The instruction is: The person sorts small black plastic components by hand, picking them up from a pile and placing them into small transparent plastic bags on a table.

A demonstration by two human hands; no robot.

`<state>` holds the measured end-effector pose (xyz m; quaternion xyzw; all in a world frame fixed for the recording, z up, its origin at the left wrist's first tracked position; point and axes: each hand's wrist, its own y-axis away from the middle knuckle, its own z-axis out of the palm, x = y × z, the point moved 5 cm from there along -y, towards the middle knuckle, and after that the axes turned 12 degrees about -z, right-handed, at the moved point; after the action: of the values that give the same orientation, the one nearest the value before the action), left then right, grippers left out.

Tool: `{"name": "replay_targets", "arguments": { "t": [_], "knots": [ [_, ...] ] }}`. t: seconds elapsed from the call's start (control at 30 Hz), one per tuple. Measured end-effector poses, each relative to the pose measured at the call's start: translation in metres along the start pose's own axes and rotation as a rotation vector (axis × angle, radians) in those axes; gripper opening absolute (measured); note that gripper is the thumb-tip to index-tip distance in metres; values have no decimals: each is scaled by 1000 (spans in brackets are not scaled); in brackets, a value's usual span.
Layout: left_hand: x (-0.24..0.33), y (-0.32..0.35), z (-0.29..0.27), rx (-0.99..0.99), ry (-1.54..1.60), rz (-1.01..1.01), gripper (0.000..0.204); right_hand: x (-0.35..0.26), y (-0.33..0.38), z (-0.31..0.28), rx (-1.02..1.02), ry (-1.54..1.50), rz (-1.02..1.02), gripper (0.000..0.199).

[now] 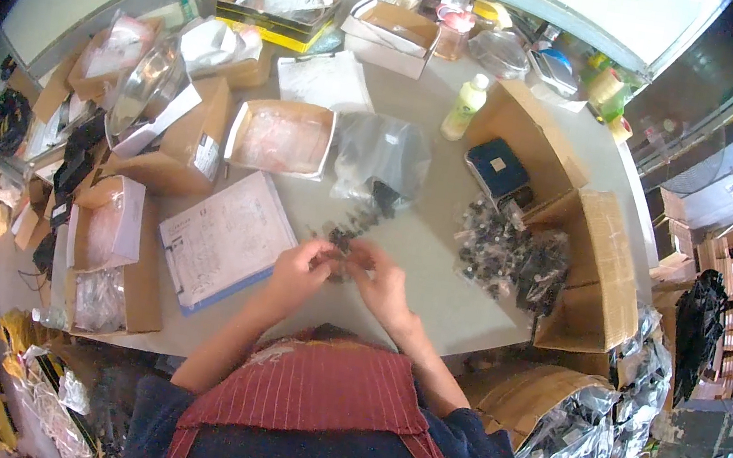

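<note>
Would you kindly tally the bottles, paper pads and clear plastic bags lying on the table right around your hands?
White bottle: 1
Paper pad: 1
Clear plastic bags, one near the bottle and one of small dark parts: 2
Total: 4

View, single — head-worn wide fisheye, looking steeply down and forward over the surface (435, 276). Near edge: the wearer's apron and forearms, entering from below. Far edge: wall beyond the surface. Straight lines bow toward the rim — black corners outside the lens circle. Range: close, at arm's reach.
</note>
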<state>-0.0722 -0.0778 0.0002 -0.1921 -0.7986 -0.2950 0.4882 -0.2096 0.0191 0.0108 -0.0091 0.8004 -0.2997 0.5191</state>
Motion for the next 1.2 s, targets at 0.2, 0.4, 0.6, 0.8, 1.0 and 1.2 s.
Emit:
{"name": "replay_targets", "arguments": {
  "t": [0.2, 0.4, 0.6, 0.8, 1.0, 1.2],
  "knots": [
    [8, 10, 8, -7, -156, 258, 22, 6, 7, -3, 14, 37, 132, 34],
    [17, 19, 0, 21, -163, 44, 15, 16, 21, -3, -247, -228, 315, 38],
    [14, 18, 2, 18, 22, 5, 26, 3, 27, 3, -149, -594, 528, 39],
    [13, 14, 0, -35, -86, 13, 21, -2, 26, 5, -154, -311, 338, 47],
    [11, 21, 3, -42, -60, 64, 26, -55, -5, -17, -217, 156, -230, 50],
    [10, 20, 3, 19, -317, 230, 30, -32, 6, -7, -368, 315, -274, 49]
  ]
}}
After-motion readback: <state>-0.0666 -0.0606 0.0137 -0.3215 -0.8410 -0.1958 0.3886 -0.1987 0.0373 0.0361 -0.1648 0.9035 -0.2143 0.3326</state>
